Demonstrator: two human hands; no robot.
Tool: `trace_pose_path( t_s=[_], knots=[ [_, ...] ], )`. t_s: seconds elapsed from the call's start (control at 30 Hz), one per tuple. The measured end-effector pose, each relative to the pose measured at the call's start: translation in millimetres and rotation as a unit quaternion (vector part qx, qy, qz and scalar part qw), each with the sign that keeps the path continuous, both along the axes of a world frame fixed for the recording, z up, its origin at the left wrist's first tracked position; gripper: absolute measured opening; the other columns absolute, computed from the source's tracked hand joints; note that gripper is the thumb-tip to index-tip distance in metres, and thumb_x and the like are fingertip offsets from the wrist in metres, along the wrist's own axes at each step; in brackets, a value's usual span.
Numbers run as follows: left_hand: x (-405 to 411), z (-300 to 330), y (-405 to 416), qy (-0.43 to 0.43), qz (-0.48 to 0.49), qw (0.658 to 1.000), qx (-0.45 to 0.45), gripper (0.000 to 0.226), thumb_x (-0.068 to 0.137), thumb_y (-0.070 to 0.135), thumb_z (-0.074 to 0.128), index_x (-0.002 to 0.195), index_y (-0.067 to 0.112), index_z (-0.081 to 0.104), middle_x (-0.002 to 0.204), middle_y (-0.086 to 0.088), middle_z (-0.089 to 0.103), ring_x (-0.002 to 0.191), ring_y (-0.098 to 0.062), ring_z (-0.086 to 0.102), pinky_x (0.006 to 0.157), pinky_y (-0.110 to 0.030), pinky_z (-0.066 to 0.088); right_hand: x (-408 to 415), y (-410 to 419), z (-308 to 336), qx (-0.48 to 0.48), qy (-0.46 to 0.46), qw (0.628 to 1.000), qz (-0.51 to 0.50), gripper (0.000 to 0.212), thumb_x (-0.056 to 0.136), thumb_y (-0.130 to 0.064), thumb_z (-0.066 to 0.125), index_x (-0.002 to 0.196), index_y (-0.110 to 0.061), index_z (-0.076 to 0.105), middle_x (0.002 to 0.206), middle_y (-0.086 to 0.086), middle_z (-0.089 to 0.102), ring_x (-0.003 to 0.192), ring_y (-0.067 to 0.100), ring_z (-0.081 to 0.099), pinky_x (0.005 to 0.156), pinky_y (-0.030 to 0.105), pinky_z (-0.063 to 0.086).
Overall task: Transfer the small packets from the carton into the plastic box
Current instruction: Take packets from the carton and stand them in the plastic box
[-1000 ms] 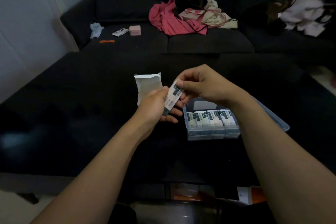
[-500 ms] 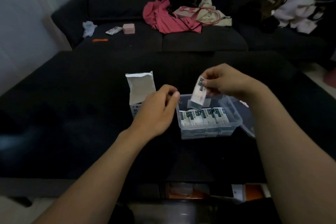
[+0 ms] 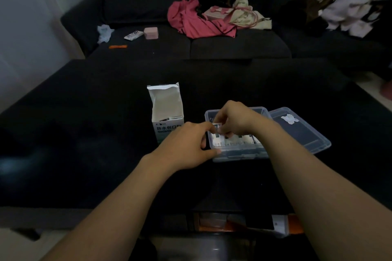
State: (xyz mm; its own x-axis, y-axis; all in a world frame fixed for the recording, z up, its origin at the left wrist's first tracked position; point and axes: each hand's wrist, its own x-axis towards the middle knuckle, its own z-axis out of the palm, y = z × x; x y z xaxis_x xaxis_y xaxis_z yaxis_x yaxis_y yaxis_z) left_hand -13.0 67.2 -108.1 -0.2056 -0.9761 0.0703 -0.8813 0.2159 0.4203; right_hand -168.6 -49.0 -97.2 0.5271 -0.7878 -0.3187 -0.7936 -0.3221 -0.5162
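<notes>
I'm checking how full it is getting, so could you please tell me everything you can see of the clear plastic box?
The plastic box is a small, shallow rectangular tub of clear plastic, standing open and level on the dark table, right of the white carton. A row of small white packets stands along its near side. The right hand reaches into it, pinching a packet; the left hand touches its left edge. Its clear lid lies beside it on the right.

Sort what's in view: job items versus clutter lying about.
Job:
carton, open on the table
plastic box
small packets in the box
right hand, pinching a packet
left hand, at the box's edge

Lying about:
box lid
pink cloth
pink block
orange stick
</notes>
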Motion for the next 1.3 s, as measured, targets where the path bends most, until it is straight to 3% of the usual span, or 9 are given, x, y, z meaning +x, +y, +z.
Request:
trace_pose_path(
  t_s=[0.23, 0.4, 0.47, 0.57, 0.63, 0.73, 0.83, 0.97, 1.3],
  knots=[
    [0.2, -2.0, -3.9, 0.010, -0.005, 1.000, -0.001, 0.055, 0.084, 0.052, 0.074, 0.132, 0.031, 0.055, 0.084, 0.009, 0.064, 0.075, -0.003, 0.062, 0.073, -0.033, 0.058, 2.9, -0.6, -11.3, -0.087, 0.035, 0.996, -0.008, 0.032, 0.083, -0.016, 0.079, 0.113, -0.019, 0.070, 0.093, -0.008, 0.059, 0.081, 0.008, 0.062, 0.062, 0.018, 0.044],
    [0.5, 11.4, 1.1, 0.019, 0.024, 0.999, -0.045, 0.056, 0.081, 0.066, 0.068, 0.125, 0.034, 0.057, 0.078, 0.009, 0.060, 0.069, -0.003, 0.058, 0.061, -0.025, 0.050, 1.7, 1.6, -3.9, -0.128, 0.054, 0.990, -0.021, 0.023, 0.080, -0.018, 0.082, 0.101, -0.021, 0.071, 0.101, 0.000, 0.066, 0.086, 0.012, 0.065, 0.075, 0.030, 0.056],
    [9.4, 23.7, 1.5, 0.126, 0.132, 0.966, -0.184, 0.035, 0.086, 0.059, 0.067, 0.106, 0.030, 0.063, 0.067, 0.006, 0.058, 0.058, -0.004, 0.055, 0.053, -0.024, 0.044, -1.2, 5.6, 15.7, -0.178, -0.042, 0.983, -0.033, 0.019, 0.082, -0.020, 0.081, 0.100, -0.020, 0.074, 0.096, -0.003, 0.069, 0.083, 0.007, 0.065, 0.079, 0.029, 0.057],
    [43.1, 37.5, -1.5, 0.241, 0.320, 0.862, -0.312, 0.017, 0.087, 0.036, 0.068, 0.089, 0.021, 0.061, 0.065, 0.005, 0.058, 0.056, -0.005, 0.052, 0.054, -0.026, 0.039, 10.5, 26.1, 53.3, -0.189, -0.242, 0.952, -0.020, 0.016, 0.085, -0.017, 0.078, 0.101, -0.019, 0.078, 0.085, -0.008, 0.072, 0.063, -0.003, 0.064, 0.064, 0.018, 0.052],
    [63.5, 32.1, -4.5, 0.223, 0.382, 0.875, -0.194, 0.023, 0.085, 0.038, 0.068, 0.097, 0.020, 0.061, 0.081, 0.002, 0.064, 0.072, -0.013, 0.060, 0.064, -0.029, 0.045, 31.4, 43.0, 65.8, -0.185, -0.260, 0.947, 0.030, 0.013, 0.089, -0.018, 0.075, 0.101, -0.021, 0.078, 0.085, -0.011, 0.072, 0.054, -0.004, 0.062, 0.056, 0.014, 0.050],
    [72.3, 14.0, -8.3, 0.167, 0.393, 0.904, 0.002, 0.043, 0.087, 0.052, 0.062, 0.115, 0.019, 0.062, 0.109, -0.005, 0.066, 0.093, -0.022, 0.063, 0.073, -0.034, 0.051, 61.0, 56.6, 59.2, -0.217, -0.169, 0.958, 0.087, 0.014, 0.093, -0.024, 0.071, 0.105, -0.027, 0.077, 0.095, -0.011, 0.071, 0.067, -0.003, 0.062, 0.073, 0.025, 0.055],
    [73.1, 8.4, -8.5, 0.153, 0.373, 0.913, 0.066, 0.033, 0.095, 0.042, 0.055, 0.105, 0.015, 0.070, 0.097, -0.005, 0.069, 0.084, -0.024, 0.066, 0.063, -0.032, 0.051, 75.0, 52.8, 45.8, -0.227, -0.096, 0.966, 0.071, 0.021, 0.097, -0.027, 0.064, 0.115, -0.028, 0.073, 0.113, -0.003, 0.071, 0.096, 0.013, 0.066, 0.087, 0.037, 0.056],
    [75.2, 9.8, -1.5, 0.161, 0.331, 0.928, 0.059, 0.030, 0.100, 0.028, 0.050, 0.079, 0.020, 0.070, 0.083, -0.008, 0.073, 0.069, -0.023, 0.071, 0.066, -0.040, 0.062, 78.6, 47.7, 42.4, -0.233, -0.039, 0.971, 0.042, 0.025, 0.095, -0.030, 0.067, 0.119, -0.028, 0.071, 0.119, 0.002, 0.067, 0.103, 0.021, 0.065, 0.088, 0.037, 0.055],
    [59.7, 20.4, 12.0, 0.052, 0.238, 0.969, -0.037, 0.024, 0.103, 0.024, 0.049, 0.087, 0.028, 0.067, 0.074, 0.007, 0.058, 0.066, -0.013, 0.059, 0.057, -0.031, 0.044, 69.1, 37.5, 28.6, -0.161, -0.059, 0.985, 0.000, 0.017, 0.079, -0.028, 0.083, 0.095, -0.026, 0.078, 0.097, 0.000, 0.072, 0.068, 0.016, 0.066, 0.075, 0.040, 0.062]
  ],
)
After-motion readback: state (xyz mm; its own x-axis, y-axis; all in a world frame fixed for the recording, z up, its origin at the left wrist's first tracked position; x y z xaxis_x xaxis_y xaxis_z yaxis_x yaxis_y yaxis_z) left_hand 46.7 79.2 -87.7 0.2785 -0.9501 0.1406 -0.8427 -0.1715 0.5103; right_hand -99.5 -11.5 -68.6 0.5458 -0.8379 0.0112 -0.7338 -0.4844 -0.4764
